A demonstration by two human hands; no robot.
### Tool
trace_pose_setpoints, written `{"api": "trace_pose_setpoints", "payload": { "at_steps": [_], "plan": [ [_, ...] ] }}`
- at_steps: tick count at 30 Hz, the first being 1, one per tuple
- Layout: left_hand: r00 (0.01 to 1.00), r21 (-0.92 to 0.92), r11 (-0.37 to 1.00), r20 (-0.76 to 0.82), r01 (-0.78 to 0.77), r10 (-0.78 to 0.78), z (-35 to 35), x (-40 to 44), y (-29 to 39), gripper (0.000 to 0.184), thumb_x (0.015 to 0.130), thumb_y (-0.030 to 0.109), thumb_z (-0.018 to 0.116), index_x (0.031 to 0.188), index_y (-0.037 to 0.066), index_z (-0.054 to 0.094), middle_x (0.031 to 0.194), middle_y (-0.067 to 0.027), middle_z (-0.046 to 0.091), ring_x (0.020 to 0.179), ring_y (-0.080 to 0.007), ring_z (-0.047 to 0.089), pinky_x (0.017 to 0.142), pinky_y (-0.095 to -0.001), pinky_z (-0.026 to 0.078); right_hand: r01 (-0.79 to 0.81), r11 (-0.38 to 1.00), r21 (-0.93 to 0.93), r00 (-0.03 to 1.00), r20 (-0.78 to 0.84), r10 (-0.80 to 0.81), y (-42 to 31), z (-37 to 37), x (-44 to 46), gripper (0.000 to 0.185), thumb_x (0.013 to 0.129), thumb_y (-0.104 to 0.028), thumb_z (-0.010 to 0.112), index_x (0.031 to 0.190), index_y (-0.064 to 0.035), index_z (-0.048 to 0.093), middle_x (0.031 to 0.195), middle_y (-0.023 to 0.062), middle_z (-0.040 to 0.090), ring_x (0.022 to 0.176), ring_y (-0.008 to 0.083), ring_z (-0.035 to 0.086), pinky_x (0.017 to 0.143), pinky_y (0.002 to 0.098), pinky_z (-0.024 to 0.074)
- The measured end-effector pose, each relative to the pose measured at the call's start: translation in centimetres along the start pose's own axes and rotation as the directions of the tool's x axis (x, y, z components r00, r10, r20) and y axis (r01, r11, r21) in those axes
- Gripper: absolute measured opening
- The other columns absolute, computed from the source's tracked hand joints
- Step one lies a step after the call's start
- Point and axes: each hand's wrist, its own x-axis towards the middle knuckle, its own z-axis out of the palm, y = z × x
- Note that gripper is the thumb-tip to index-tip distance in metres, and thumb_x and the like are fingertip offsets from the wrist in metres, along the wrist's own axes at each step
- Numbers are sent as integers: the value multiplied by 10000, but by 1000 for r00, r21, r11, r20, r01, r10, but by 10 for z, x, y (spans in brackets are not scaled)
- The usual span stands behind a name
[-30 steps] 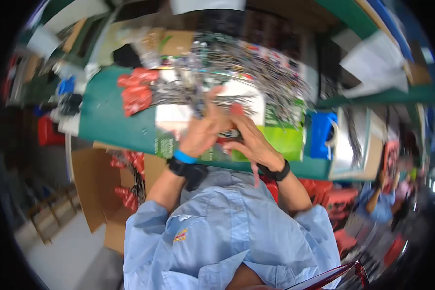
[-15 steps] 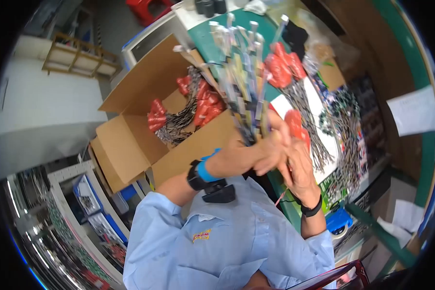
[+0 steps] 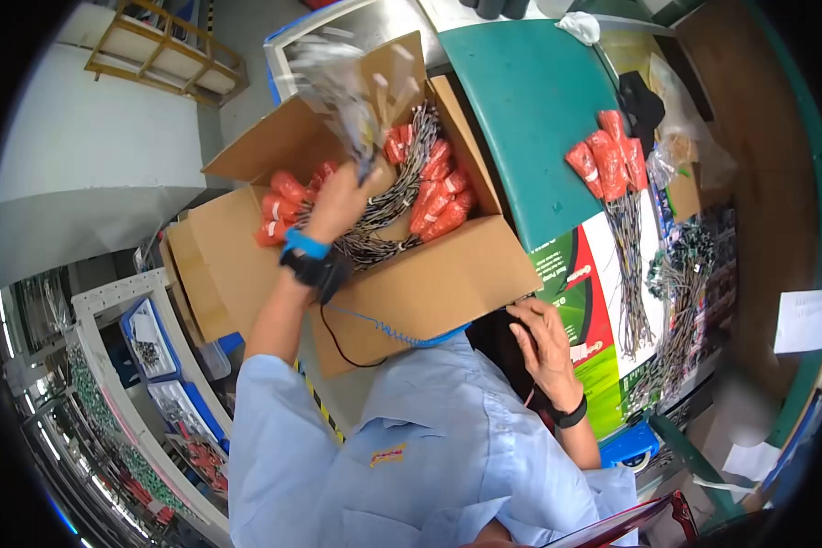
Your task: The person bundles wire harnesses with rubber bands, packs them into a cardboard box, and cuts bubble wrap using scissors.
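OK, L hand (image 3: 340, 203) at approx. 11 o'clock: fingers clenched round a wire-harness bundle (image 3: 349, 110), blurred, whitish connector ends pointing to 11, held over the open cardboard carton (image 3: 429, 274). Inside carton: curved dark harnesses (image 3: 397, 196) w/ red plastic-wrapped ends (image 3: 443, 203). R hand (image 3: 546, 352) at 4 o'clock: fingers released, half-curled, just beside carton's near corner; can't tell if touching. At 2 o'clock, red-bagged harnesses (image 3: 609, 164) on green worktop (image 3: 525, 110); loose harness pile (image 3: 680, 297) at 3.
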Motion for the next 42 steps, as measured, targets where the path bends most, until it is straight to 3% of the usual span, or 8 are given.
{"api": "trace_pose_setpoints", "payload": {
  "at_steps": [8, 15, 17, 20, 22, 27, 29, 42],
  "plan": [
    [939, 229, 963, 276, 142, -204, 264, 38, -205, 263, 807, 138, 504, 1026, 1, 552, 945, -314, 596, 901, -460, 582, 800, -511, 471, -359, 933, -25, 933, -25, 358, 7, 16, -56, 101, 832, -14, 601, 931, -5, 619, 922, 130, 594, 866, 284, 592, 762, 331, 475],
    [826, -37, 992, 558, 121, -80, 235, 54, -211, 730, 685, 400, 690, 1245, -15, 474, 1149, -271, 557, 1062, -400, 546, 935, -441, 427, -466, 884, 35, 881, -81, 467, 41, 32, -121, 135, 835, -70, 600, 953, -7, 621, 930, 134, 620, 869, 301, 599, 763, 353, 481],
    [939, 237, 970, 323, 43, -121, 217, 56, -215, 762, 606, 356, 786, 1189, -43, 501, 1092, -173, 602, 965, -322, 585, 839, -396, 475, -507, 854, 117, 862, 41, 506, 45, 25, -138, 185, 876, -159, 565, 970, -9, 617, 956, 134, 618, 887, 304, 595, 771, 360, 478],
    [873, -240, 859, 319, 452, -370, 151, 53, -110, 603, 700, 135, 747, 1213, -32, 478, 1098, -111, 576, 946, -216, 568, 826, -343, 473, -607, 762, 225, 794, 189, 577, 58, 34, -184, 302, 923, -283, 504, 977, -6, 613, 876, 152, 620, 826, 312, 593, 750, 368, 472],
    [976, -377, 903, 144, 205, -162, 158, 92, -194, 535, 773, 117, 697, 1237, -6, 460, 1111, -95, 556, 959, -205, 562, 828, -323, 477, -717, 659, 227, 697, 203, 688, 66, 43, -210, 366, 927, -360, 474, 947, -25, 621, 834, 165, 616, 801, 319, 597, 737, 367, 471],
    [992, -543, 832, 109, 113, -64, 111, 66, -9, 536, 849, 144, 636, 1327, 65, 407, 1245, -128, 502, 1043, -195, 531, 872, -322, 453, -805, 557, 205, 574, 25, 819, 84, 57, -262, 253, 911, -265, 510, 880, -40, 621, 760, 131, 600, 729, 311, 588, 711, 382, 473],
    [987, -555, 832, 144, 26, 65, 111, 39, 60, 476, 883, 106, 583, 1326, 61, 413, 1285, -125, 486, 1116, -189, 501, 951, -307, 394, -531, 845, 65, 822, -203, 533, 101, 76, -277, 191, 902, -216, 533, 947, -52, 619, 846, 103, 610, 770, 295, 584, 736, 381, 471],
    [151, -395, 892, 889, -221, 432, 164, -106, 252, 397, 870, 68, 592, 1247, 16, 478, 1168, -119, 575, 1093, -200, 548, 935, -307, 431, -493, 752, 437, 609, -443, 658, 87, -46, -219, 174, 868, -161, 594, 940, -9, 641, 868, 153, 636, 774, 298, 616, 693, 354, 485]
  ]
}}
